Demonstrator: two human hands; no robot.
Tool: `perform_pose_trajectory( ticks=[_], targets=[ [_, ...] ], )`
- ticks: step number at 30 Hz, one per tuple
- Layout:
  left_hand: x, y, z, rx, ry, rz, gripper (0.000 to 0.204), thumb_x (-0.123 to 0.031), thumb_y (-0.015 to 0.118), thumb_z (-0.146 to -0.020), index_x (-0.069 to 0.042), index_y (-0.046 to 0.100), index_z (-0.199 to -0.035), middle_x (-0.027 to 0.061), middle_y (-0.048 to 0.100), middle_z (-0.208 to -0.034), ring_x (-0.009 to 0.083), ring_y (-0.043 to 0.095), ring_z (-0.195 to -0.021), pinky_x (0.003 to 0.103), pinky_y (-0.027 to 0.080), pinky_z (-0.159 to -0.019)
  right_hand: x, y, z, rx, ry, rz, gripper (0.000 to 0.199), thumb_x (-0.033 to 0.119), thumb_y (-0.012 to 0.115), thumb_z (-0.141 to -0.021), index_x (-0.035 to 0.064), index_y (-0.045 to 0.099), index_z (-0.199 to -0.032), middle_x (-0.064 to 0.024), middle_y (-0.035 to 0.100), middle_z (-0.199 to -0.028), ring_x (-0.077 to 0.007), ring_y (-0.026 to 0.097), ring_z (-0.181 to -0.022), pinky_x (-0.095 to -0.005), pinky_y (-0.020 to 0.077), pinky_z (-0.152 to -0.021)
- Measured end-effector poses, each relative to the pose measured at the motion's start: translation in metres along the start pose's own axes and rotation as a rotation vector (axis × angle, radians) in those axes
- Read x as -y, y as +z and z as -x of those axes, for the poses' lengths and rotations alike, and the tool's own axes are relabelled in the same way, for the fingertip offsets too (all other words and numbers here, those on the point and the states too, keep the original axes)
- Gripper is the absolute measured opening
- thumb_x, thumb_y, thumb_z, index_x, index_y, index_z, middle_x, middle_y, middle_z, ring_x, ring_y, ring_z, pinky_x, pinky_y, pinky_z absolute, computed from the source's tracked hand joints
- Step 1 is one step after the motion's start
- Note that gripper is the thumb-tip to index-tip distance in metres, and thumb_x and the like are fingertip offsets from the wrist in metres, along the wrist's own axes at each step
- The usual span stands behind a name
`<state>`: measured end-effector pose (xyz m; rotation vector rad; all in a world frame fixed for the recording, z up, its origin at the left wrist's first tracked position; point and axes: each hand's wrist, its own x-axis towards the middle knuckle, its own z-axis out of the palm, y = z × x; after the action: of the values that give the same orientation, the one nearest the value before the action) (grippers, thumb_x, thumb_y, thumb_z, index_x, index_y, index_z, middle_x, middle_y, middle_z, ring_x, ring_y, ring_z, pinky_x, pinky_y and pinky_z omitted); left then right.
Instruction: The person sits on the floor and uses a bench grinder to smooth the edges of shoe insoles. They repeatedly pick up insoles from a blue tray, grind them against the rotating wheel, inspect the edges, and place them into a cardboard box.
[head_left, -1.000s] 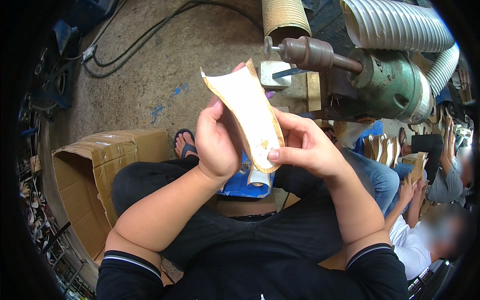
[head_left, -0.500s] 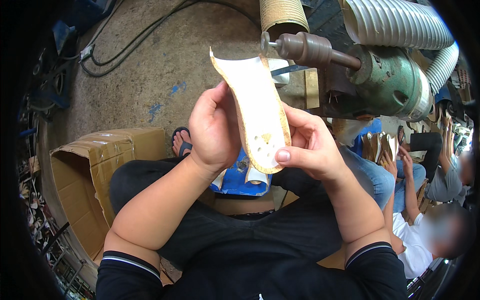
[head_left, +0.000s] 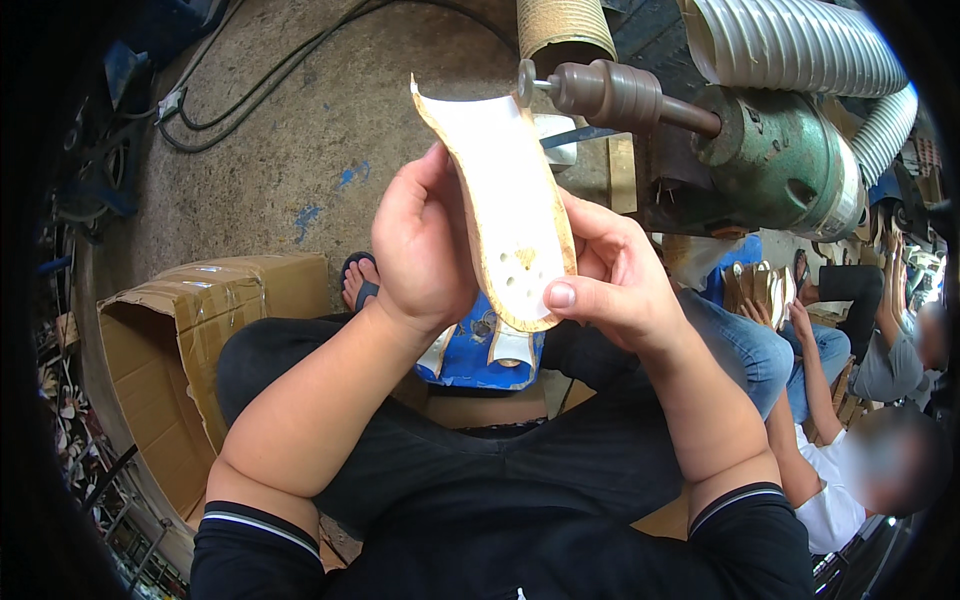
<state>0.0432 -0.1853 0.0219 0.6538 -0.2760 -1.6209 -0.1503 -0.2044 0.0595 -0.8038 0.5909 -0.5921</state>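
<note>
Tan-edged insole: a pale, curved insole with a brownish rim and small holes near its lower end, held upright in front of the person, above the lap.
Left hand: the left hand is closed around the insole's left edge, with the back of the hand toward the camera.
Right hand: the right hand grips the right edge, with the thumb pressed on the lower face near the holes.
Machine: the insole's top corner sits just beside the small spindle tip of a green motor; I cannot tell whether they touch.
Progress: judging by the raw, uneven rim, the edge looks only partly worked; the piece is not yet set down, so finishing seems left to do.
Hoses: two ribbed hoses run above the motor.
Lap: a blue printed piece and another white piece lie below the hands.
Box: an open cardboard box stands on the floor to the left, near a sandalled foot.
Others: people sit at the right, one handling stacked pieces.
</note>
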Motion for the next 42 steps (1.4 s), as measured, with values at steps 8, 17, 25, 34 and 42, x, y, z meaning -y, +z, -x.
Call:
perform_pose_trajectory(
  ticks=[8,17,25,34,42],
  targets=[
    [0.0,-0.004,-0.013,0.021,0.02,0.079,0.058,-0.033,0.026,-0.116,0.006,0.058,-0.144,0.0213,0.07,-0.137,0.0316,0.07,-0.124,0.045,0.055,-0.112,-0.002,-0.005,-0.01,-0.031,-0.008,0.079,0.088,0.012,0.083,-0.088,-0.0075,0.041,-0.163,-0.0143,0.07,-0.135,-0.0172,0.071,-0.117,-0.0311,0.0603,-0.098],
    [0.011,-0.015,-0.011,-0.056,0.016,0.113,0.051,-0.035,0.031,-0.116,0.0,0.059,-0.14,0.0155,0.071,-0.132,0.0276,0.069,-0.123,0.045,0.054,-0.111,-0.012,-0.011,-0.01,-0.016,0.087,0.02,0.083,0.005,0.08,-0.095,0.0013,0.04,-0.167,-0.0122,0.072,-0.13,-0.0184,0.072,-0.115,-0.0345,0.0649,-0.093],
    [0.014,-0.006,-0.005,-0.122,0.006,0.056,0.05,-0.037,0.03,-0.118,-0.003,0.058,-0.142,0.0134,0.07,-0.134,0.0255,0.068,-0.124,0.044,0.053,-0.111,-0.017,-0.009,-0.009,-0.007,0.041,0.005,0.086,0.007,0.08,-0.097,0.0025,0.033,-0.17,-0.0136,0.067,-0.138,-0.0201,0.071,-0.116,-0.0362,0.0626,-0.098],
    [0.01,-0.006,0.0,-0.082,0.011,-0.043,0.047,-0.04,0.036,-0.119,-0.006,0.057,-0.145,0.0104,0.069,-0.137,0.0218,0.067,-0.126,0.042,0.053,-0.11,-0.013,-0.013,-0.01,-0.096,0.051,-0.168,0.072,0.013,0.073,-0.105,0.0057,0.039,-0.168,-0.0141,0.069,-0.139,-0.0249,0.076,-0.112,-0.0378,0.0643,-0.098],
    [-0.002,-0.005,-0.003,0.018,0.024,-0.071,0.047,-0.039,0.04,-0.12,-0.003,0.055,-0.147,0.0126,0.067,-0.14,0.0233,0.066,-0.13,0.042,0.053,-0.112,-0.016,-0.008,-0.012,-0.094,-0.076,-0.023,0.069,0.016,0.07,-0.107,0.0022,0.038,-0.167,-0.019,0.07,-0.136,-0.0295,0.077,-0.115,-0.0378,0.0656,-0.098]
  ],
)
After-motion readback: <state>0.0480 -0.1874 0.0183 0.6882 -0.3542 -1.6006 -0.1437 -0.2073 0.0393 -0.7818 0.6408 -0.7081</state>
